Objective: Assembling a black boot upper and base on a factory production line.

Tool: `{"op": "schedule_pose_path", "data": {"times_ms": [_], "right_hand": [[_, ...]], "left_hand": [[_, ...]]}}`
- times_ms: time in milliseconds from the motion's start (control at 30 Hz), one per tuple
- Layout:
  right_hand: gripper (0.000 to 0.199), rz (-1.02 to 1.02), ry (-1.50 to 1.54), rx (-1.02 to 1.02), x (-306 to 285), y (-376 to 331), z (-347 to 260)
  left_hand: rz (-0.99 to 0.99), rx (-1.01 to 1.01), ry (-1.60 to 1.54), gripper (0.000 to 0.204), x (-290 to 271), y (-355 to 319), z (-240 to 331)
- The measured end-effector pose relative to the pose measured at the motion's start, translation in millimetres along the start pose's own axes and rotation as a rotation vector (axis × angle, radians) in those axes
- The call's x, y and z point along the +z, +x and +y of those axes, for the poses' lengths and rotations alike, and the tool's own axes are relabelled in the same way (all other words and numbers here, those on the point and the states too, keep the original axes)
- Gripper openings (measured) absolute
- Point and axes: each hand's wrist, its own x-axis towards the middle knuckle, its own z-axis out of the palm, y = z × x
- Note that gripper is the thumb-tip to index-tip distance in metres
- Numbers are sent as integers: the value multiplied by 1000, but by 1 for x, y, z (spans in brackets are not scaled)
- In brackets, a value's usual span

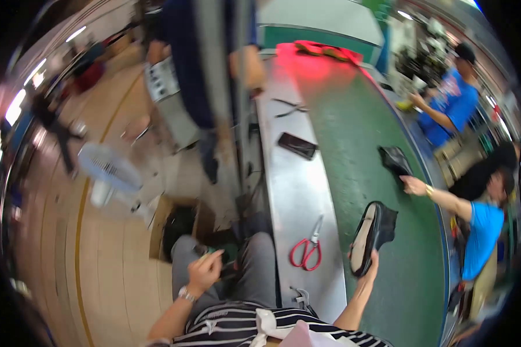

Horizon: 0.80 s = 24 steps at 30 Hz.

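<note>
My right hand (369,270) grips a black shoe upper (382,226) by its lower end, over the green belt. The upper's underside, with a long beige sole area (362,238), faces left. Above my lap is my left hand (204,273), a watch on its wrist. Its fingers are curled together, and whatever they hold is too small and blurred to name. Between my hands, scissors with red handles (305,254) lie on the metal ledge (289,202). Farther up that ledge rests a dark phone (297,146).
A co-worker in blue reaches a hand (414,185) to another black shoe upper (395,160) across the green belt (353,156). Another person in dark clothes stands at the far left of the ledge. An open cardboard box (159,231) and a fan (110,168) stand at my left.
</note>
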Motion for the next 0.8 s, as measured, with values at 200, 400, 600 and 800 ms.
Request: {"op": "schedule_pose_path", "data": {"times_ms": [200,400,600,800], "right_hand": [[107,-639,219,425,127,-66,73],[95,-774,30,494,128,-70,100],[52,-597,-737,158,179,-82,32],[90,-705,-1059,-455,244,-108,25]], "left_hand": [[-629,-173,-951,96,18,68,61],[-705,-336,-1236,80,-15,55,71],[-476,-514,-1419,82,-11,44,56],[-377,-9,-1056,123,3,76,53]]}}
